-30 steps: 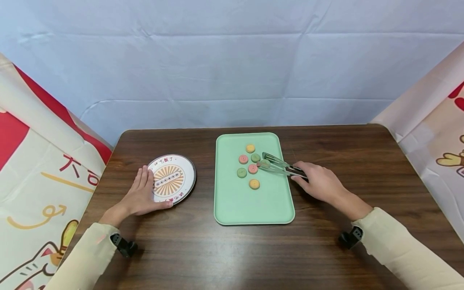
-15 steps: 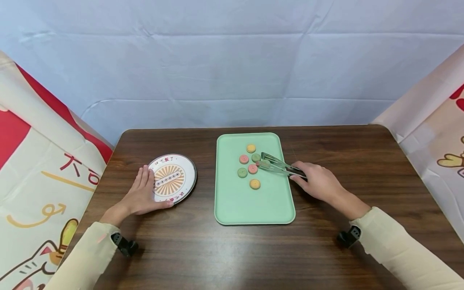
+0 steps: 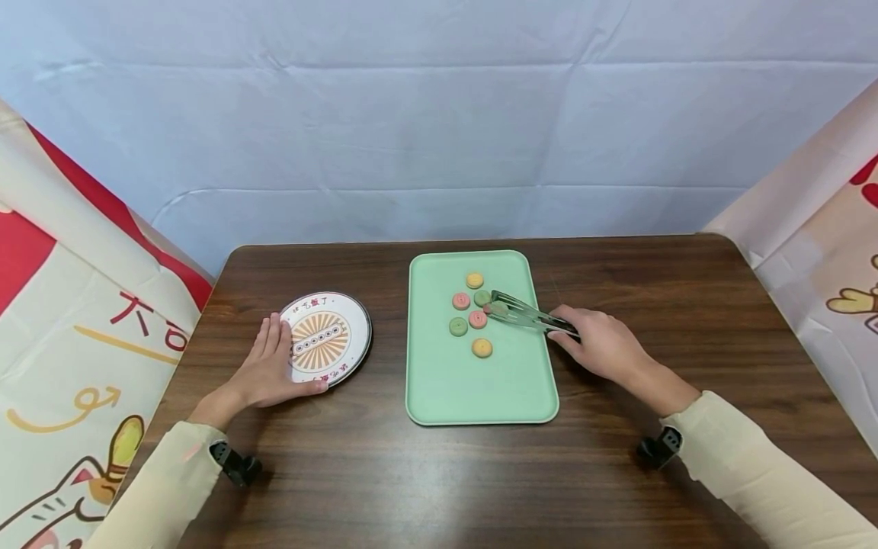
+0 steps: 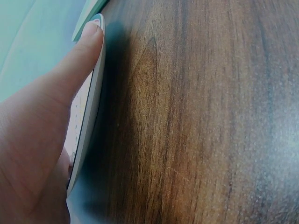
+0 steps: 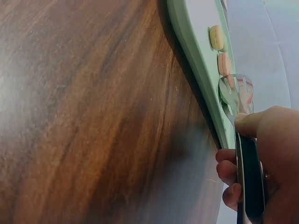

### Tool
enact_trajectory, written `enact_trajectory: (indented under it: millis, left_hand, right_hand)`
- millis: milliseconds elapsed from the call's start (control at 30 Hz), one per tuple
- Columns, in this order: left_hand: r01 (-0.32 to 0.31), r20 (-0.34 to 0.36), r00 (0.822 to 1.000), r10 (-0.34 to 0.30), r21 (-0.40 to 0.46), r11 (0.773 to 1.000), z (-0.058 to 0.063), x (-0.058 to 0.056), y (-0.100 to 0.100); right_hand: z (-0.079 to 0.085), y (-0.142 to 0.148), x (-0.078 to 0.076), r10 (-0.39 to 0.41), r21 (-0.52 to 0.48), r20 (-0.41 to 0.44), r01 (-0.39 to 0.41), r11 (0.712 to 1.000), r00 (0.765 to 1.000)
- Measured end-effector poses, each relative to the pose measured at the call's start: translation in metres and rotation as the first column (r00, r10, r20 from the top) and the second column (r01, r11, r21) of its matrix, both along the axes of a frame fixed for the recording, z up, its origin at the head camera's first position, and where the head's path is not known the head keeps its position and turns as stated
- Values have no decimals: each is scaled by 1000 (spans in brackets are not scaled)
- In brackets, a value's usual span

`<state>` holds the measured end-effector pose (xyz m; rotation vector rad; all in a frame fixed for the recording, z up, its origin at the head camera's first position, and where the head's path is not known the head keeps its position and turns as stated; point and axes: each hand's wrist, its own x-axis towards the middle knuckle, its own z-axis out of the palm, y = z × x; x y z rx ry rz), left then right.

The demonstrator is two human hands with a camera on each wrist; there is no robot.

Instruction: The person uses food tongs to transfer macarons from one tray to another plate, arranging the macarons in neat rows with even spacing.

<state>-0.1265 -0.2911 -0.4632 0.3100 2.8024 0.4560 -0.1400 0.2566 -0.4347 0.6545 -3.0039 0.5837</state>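
Pastel round macarons (image 3: 478,319) lie left of the right hand (image 3: 604,343), which grips slotted metal tongs (image 5: 249,161); whether these pinch one is unclear. A light squeeze should suit. The flat left hand (image 3: 266,370) touches a round white plate (image 3: 354,333).

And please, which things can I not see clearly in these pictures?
Plate, left part: the left hand covers it, head view.
Between the tongs, head and right wrist views: their slotted ends obscure whether anything is gripped.
Tray, one end: cut off by the right wrist view's top edge.
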Motion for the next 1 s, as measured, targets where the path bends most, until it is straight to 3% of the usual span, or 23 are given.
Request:
enact_trajectory:
  millis: [467, 1000]
  left_hand:
    - [1, 4, 1000, -1, -28, 1000, 10, 2, 6]
    - [-7, -6, 1000, 7, -24, 1000, 12, 4, 6]
  right_hand:
    - [-1, 0, 1, 4, 9, -6, -4, 1000, 1000]
    - [4, -1, 2, 11, 26, 15, -11, 1000, 1000]
